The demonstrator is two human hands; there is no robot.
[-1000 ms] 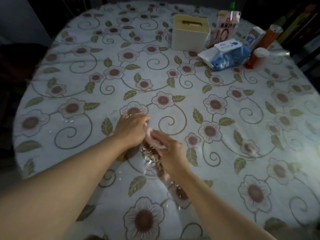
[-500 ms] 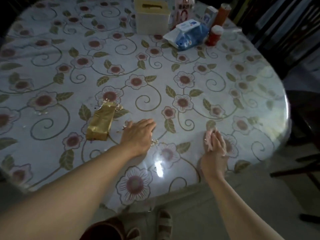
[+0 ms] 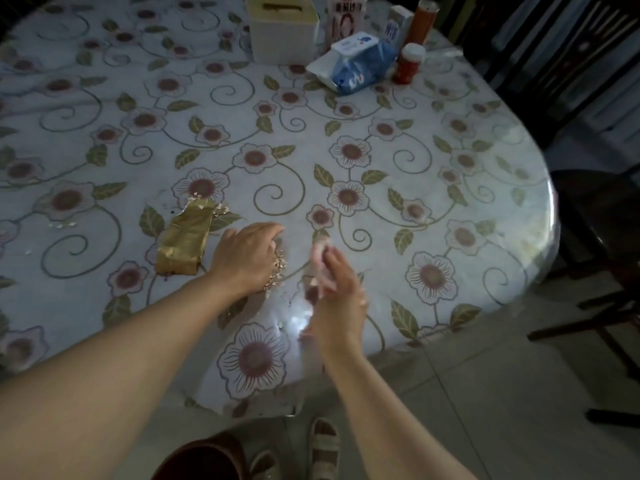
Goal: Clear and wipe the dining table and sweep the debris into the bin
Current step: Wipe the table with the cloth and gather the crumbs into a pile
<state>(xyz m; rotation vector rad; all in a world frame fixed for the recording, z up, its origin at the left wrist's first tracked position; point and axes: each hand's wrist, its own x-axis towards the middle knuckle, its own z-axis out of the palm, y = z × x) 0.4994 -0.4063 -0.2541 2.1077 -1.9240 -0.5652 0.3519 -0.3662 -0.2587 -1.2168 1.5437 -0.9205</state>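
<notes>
A round dining table (image 3: 398,140) wears a flowered cloth under clear plastic. My left hand (image 3: 247,256) lies cupped on the cloth, fingers together, with a heap of pale shell debris (image 3: 276,270) against its right edge. My right hand (image 3: 334,289) sits just right of the heap, blurred, shut on a crumpled pinkish wipe (image 3: 320,251). A gold foil packet (image 3: 185,239) lies flat left of my left hand, with a few crumbs at its torn top. More flakes (image 3: 62,225) are scattered far left.
At the far side stand a cream tissue box (image 3: 282,32), a blue wet-wipe pack (image 3: 360,65), a white carton, a red jar (image 3: 408,64) and an orange tube. Dark chairs (image 3: 595,220) stand at the right. A brown bin rim (image 3: 204,459) and sandalled feet show below the table's near edge.
My right hand has swept the wipe leftward from the table's near edge toward the heap beside my left hand. The view has shifted, and the gold packet came into sight.
</notes>
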